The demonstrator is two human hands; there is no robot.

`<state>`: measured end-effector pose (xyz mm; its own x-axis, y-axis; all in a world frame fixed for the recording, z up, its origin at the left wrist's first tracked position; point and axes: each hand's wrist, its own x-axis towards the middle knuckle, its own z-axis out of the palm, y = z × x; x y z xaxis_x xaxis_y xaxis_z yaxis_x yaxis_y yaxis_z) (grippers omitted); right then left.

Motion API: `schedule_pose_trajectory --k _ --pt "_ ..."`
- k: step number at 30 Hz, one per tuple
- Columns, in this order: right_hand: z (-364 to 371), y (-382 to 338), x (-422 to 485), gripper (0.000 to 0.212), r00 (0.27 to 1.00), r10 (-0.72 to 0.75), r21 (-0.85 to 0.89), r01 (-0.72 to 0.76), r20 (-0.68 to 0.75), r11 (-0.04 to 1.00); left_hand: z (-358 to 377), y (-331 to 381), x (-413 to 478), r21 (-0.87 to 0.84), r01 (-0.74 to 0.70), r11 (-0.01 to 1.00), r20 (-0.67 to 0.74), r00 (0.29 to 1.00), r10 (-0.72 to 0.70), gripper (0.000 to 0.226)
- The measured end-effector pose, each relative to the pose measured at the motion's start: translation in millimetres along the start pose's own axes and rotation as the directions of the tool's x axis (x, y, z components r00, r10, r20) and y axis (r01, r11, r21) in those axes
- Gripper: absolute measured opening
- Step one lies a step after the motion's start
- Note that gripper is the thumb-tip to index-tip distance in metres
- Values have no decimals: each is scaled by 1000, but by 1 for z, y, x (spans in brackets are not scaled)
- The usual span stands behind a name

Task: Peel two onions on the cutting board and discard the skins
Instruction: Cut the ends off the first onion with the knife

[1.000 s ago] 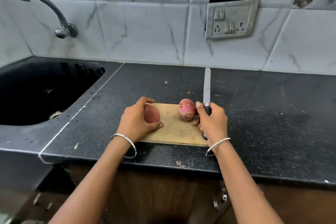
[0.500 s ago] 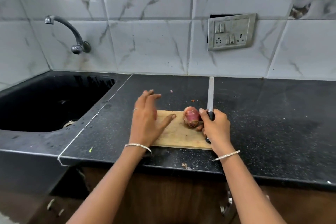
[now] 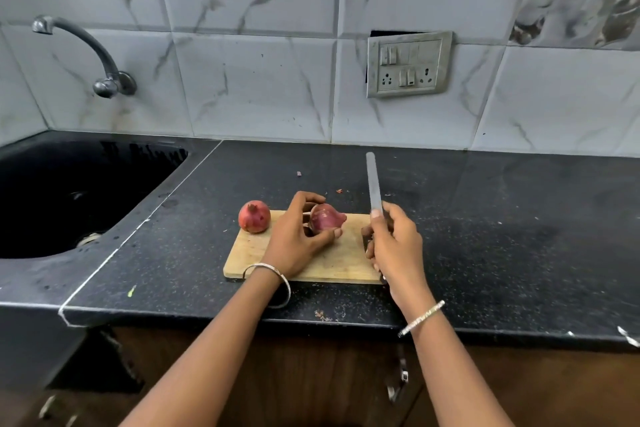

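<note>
Fingers (image 3: 309,198) of the left hand (image 3: 294,243) curl over one red onion (image 3: 327,218), thumb underneath on the near side: a full grip. Onion lies sideways at the far middle of the cutting board (image 3: 249,253), pointed tip to the right, skin on. Cannot tell whether it rests on the wood or is slightly lifted.

Right hand (image 3: 394,246): fingers wrapped round the handle of one knife (image 3: 374,184), one fingertip laid on the base of the blade. Blade points away toward the wall, out over the black countertop (image 3: 502,236) beyond the board's far right corner. Handle mostly hidden in the fist.

Count: two onions. The second onion (image 3: 254,217) sits alone on the far left corner of the board, unpeeled, near the left hand but apart from it. One wooden board. One bangle on each wrist.

Three small skin scraps (image 3: 322,315) on the counter, all off the board. Black sink (image 3: 52,191) at left, one tap (image 3: 104,73) above it. One switch plate (image 3: 408,64) on the tiled wall.
</note>
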<state>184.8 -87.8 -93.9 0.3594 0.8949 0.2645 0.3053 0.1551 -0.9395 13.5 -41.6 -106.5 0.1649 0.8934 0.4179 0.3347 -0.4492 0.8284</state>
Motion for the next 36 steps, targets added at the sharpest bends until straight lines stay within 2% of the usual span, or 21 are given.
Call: schedule_pose_trajectory --k 6,12,18,27,36 --pt "-12 0 -34 45 973 -151 -310 199 172 929 -5 -4 -4 -12 -53 999 22 998 54 49" --pt "-11 -9 -50 51 955 -165 -427 259 245 866 -8 -4 -4 -7 -46 999 30 998 46 47" --pt "-4 -15 -59 52 960 -107 -577 243 261 780 -5 -9 -2 79 -101 992 34 995 99 47" --pt "-1 -26 -61 53 964 -96 -659 240 248 713 -3 -10 0 103 -132 986 31 991 130 47" --pt "2 -27 -65 53 968 -98 -679 233 233 696 0 -14 3 125 -132 983 18 991 131 47"
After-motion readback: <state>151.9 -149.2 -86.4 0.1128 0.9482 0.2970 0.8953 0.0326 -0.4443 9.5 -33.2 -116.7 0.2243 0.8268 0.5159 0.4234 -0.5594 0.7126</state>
